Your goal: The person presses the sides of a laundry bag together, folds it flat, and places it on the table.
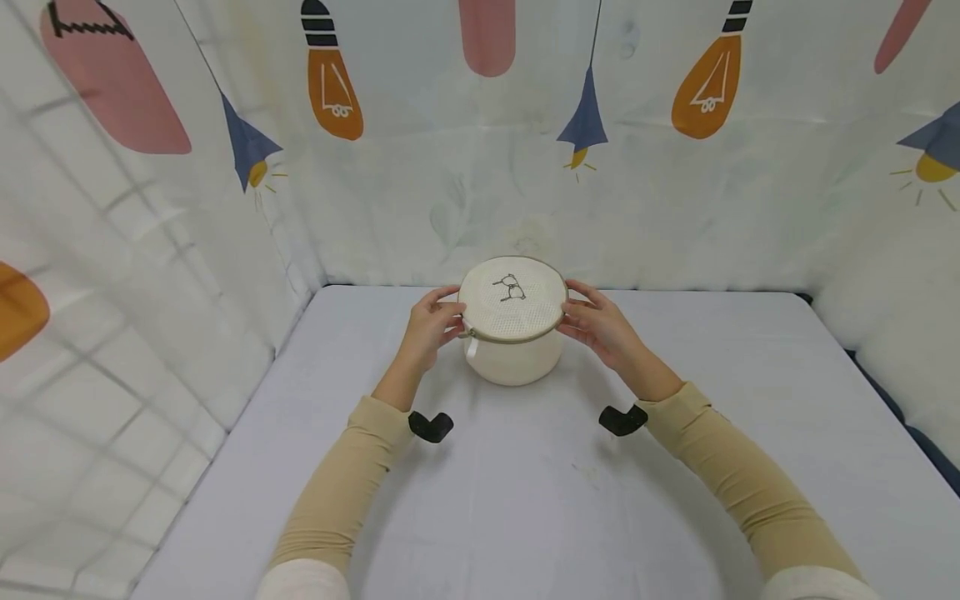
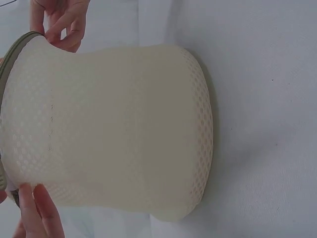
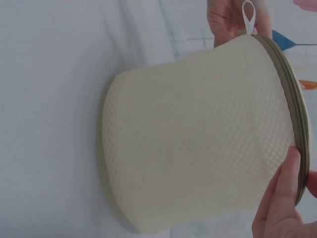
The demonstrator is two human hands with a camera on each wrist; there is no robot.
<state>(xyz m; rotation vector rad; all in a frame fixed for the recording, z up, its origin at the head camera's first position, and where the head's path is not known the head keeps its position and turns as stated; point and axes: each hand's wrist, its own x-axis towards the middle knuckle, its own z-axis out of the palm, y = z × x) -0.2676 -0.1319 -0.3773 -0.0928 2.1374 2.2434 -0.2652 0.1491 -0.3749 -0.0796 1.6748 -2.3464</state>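
A cream mesh laundry bag, round like a drum, stands upright at the far middle of the table. Its flat top carries a small dark line drawing and is ringed by an olive zipper. My left hand pinches the top rim on the left, near a small white loop. Opposite it, my right hand holds the rim between thumb and fingers. Side walls of the bag look softly creased in the left wrist view, and its base sits on the table. What lies inside is hidden.
The table has a pale cloth cover. Behind it hangs a white curtain printed with bulbs and lamps, close to the bag. Another white curtain runs along the left side. Black wrist mounts stick out inward from both sleeves.
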